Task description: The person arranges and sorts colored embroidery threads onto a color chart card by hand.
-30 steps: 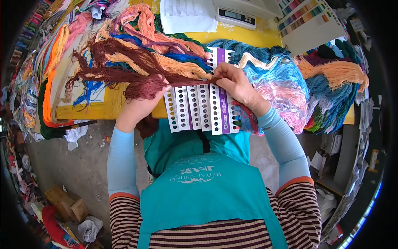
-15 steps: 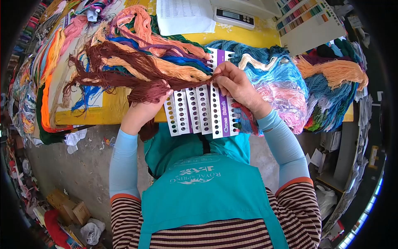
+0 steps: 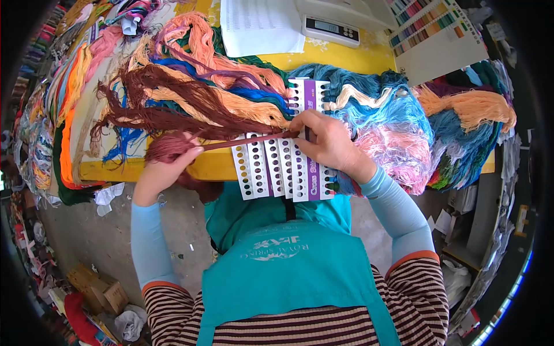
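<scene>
A bundle of dark brown embroidery thread (image 3: 167, 149) is gripped in my left hand (image 3: 163, 173), at the table's front edge. From it a thin strand runs taut to my right hand (image 3: 330, 143), whose fingers pinch it over a purple and white punched thread card (image 3: 313, 173). Several more white cards with rows of holes (image 3: 254, 168) lie fanned out left of that one. Loose brown thread (image 3: 190, 95) spreads across the table behind my left hand. Peach thread (image 3: 248, 106) and blue thread (image 3: 254, 93) run up to the card's left side.
Light blue thread (image 3: 398, 112) and pink-white thread (image 3: 392, 147) heap to the right of the card. Behind stand a digital scale (image 3: 330, 30), a printed sheet (image 3: 259, 26) and a colour chart (image 3: 435, 43). Orange thread (image 3: 66, 144) hangs over the left table edge.
My left hand has moved left and down with the brown bundle, away from the cards, stretching the strand between my hands. My right hand stays over the card, slightly lower.
</scene>
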`<state>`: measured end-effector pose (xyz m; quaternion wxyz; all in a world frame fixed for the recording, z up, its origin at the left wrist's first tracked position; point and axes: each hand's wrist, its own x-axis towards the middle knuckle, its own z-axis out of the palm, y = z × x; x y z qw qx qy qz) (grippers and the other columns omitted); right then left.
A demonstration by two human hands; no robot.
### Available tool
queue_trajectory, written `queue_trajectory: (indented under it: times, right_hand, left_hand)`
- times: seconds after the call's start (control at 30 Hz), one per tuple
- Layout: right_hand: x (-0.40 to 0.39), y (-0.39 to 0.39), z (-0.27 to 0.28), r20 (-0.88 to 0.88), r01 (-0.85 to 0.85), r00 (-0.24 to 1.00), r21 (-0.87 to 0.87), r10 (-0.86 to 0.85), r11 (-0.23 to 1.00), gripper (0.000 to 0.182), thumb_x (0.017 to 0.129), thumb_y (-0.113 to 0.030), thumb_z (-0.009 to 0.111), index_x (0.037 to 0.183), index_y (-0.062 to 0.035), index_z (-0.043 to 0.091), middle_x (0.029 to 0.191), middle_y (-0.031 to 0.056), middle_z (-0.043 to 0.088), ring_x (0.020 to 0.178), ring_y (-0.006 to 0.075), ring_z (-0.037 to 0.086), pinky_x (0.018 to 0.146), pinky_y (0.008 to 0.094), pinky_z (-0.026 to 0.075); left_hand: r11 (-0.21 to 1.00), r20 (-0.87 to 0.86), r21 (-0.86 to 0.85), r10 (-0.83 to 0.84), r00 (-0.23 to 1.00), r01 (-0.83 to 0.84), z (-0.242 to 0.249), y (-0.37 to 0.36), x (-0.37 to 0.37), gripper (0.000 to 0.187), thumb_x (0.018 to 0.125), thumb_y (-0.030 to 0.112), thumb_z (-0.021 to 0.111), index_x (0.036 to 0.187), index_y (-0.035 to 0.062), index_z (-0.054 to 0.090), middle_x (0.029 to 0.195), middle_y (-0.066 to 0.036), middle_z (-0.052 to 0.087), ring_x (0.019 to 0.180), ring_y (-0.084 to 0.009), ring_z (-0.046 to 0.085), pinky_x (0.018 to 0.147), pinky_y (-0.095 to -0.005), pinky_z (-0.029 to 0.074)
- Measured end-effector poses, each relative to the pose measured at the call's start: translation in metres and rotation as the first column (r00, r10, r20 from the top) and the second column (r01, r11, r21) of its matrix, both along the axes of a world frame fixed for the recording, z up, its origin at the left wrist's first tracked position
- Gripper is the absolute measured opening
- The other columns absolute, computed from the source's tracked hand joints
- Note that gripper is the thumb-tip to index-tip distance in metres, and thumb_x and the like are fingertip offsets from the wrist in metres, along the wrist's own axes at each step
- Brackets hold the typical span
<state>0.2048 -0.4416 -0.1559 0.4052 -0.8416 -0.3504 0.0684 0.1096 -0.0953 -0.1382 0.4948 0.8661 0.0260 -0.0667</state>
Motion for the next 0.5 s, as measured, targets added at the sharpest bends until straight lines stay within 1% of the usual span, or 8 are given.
queue_trajectory:
  times: [0.1, 0.13, 0.2, 0.23, 0.3, 0.33, 0.4, 0.5]
  right_hand:
    - [0.002, -0.002, 0.003, -0.004, -0.003, 1.0, -0.076, 0.003, 0.997, 0.031, 0.075, -0.011, 0.073, 0.103, -0.0067, 0.061, 0.095, 0.0091, 0.058, 0.065, 0.0205, 0.059, 0.059, 0.0319, 0.049]
    - [0.002, -0.001, 0.011, -0.063, -0.006, 0.998, -0.151, -0.004, 0.988, 0.031, 0.076, -0.018, 0.071, 0.103, -0.0086, 0.06, 0.098, 0.0129, 0.061, 0.086, 0.0334, 0.064, 0.072, 0.0416, 0.052]
    - [0.002, 0.0, 0.011, -0.067, 0.001, 0.998, -0.138, -0.01, 0.99, 0.031, 0.076, -0.018, 0.071, 0.103, -0.0082, 0.06, 0.098, 0.0131, 0.061, 0.086, 0.0334, 0.064, 0.073, 0.0417, 0.052]
    - [0.002, 0.0, 0.011, -0.069, 0.006, 0.997, -0.126, -0.015, 0.992, 0.031, 0.076, -0.018, 0.071, 0.103, -0.0078, 0.06, 0.097, 0.0133, 0.061, 0.086, 0.0334, 0.064, 0.073, 0.0417, 0.052]
    - [0.003, 0.001, 0.011, -0.06, 0.012, 0.998, -0.129, -0.02, 0.992, 0.03, 0.076, -0.016, 0.071, 0.103, -0.0072, 0.06, 0.096, 0.013, 0.061, 0.085, 0.032, 0.064, 0.072, 0.04, 0.053]
    - [0.002, 0.001, 0.01, -0.083, 0.028, 0.996, -0.111, -0.038, 0.993, 0.029, 0.076, -0.012, 0.068, 0.103, -0.0068, 0.06, 0.095, 0.0127, 0.06, 0.081, 0.0303, 0.064, 0.07, 0.0385, 0.052]
    - [0.001, -0.002, 0.007, -0.119, 0.051, 0.991, -0.095, -0.062, 0.994, 0.028, 0.075, -0.009, 0.066, 0.103, -0.0063, 0.059, 0.094, 0.0124, 0.06, 0.077, 0.0285, 0.064, 0.068, 0.037, 0.052]
    - [0.007, -0.01, -0.001, -0.355, 0.137, 0.931, 0.11, -0.089, 0.984, 0.034, 0.076, 0.003, 0.048, 0.108, -0.002, 0.057, 0.093, 0.0088, 0.063, 0.066, 0.016, 0.057, 0.065, 0.0289, 0.048]
  left_hand:
    - [0.984, -0.161, -0.12, 0.116, 0.98, -0.136, 0.029, 0.029, -0.003, 0.014, 0.085, 0.013, 0.073, 0.094, 0.002, 0.069, 0.093, -0.001, 0.069, 0.088, -0.0096, 0.062, 0.079, -0.0279, 0.049]
    - [0.984, -0.163, -0.117, 0.114, 0.98, -0.134, 0.031, 0.035, 0.001, 0.014, 0.085, 0.013, 0.073, 0.094, 0.002, 0.069, 0.093, -0.001, 0.069, 0.088, -0.0096, 0.062, 0.079, -0.0279, 0.049]
    - [0.997, -0.19, -0.059, 0.031, 0.981, -0.043, 0.031, 0.052, 0.015, 0.014, 0.084, 0.011, 0.074, 0.093, 0.0012, 0.069, 0.088, 0.0, 0.067, 0.086, -0.0103, 0.06, 0.08, -0.0272, 0.048]
    - [0.994, -0.079, -0.095, -0.069, 0.994, 0.062, 0.029, 0.065, 0.029, 0.014, 0.084, 0.013, 0.072, 0.093, 0.0032, 0.069, 0.082, 0.003, 0.062, 0.077, -0.0079, 0.057, 0.07, -0.024, 0.046]
    - [0.998, -0.182, -0.049, 0.021, 0.983, -0.03, 0.035, 0.092, 0.054, 0.014, 0.088, 0.021, 0.066, 0.09, 0.0078, 0.069, 0.074, 0.007, 0.055, 0.057, -0.0016, 0.04, 0.051, -0.0208, 0.03]
    - [0.983, -0.215, -0.181, -0.025, 0.976, -0.015, 0.035, 0.11, 0.068, 0.016, 0.089, 0.022, 0.064, 0.092, 0.007, 0.068, 0.071, 0.005, 0.056, 0.052, -0.0009, 0.036, 0.047, -0.0196, 0.026]
    - [0.959, -0.269, -0.276, -0.013, 0.963, -0.064, 0.036, 0.134, 0.095, 0.02, 0.092, 0.022, 0.062, 0.102, 0.0048, 0.066, 0.08, 0.0, 0.063, 0.048, -0.0001, 0.032, 0.043, -0.0179, 0.022]
    - [0.769, -0.323, -0.467, 0.312, 0.894, -0.437, 0.013, 0.173, 0.137, 0.029, 0.098, 0.019, 0.056, 0.12, 0.001, 0.057, 0.115, -0.007, 0.066, 0.046, 0.001, 0.03, 0.04, -0.0155, 0.023]
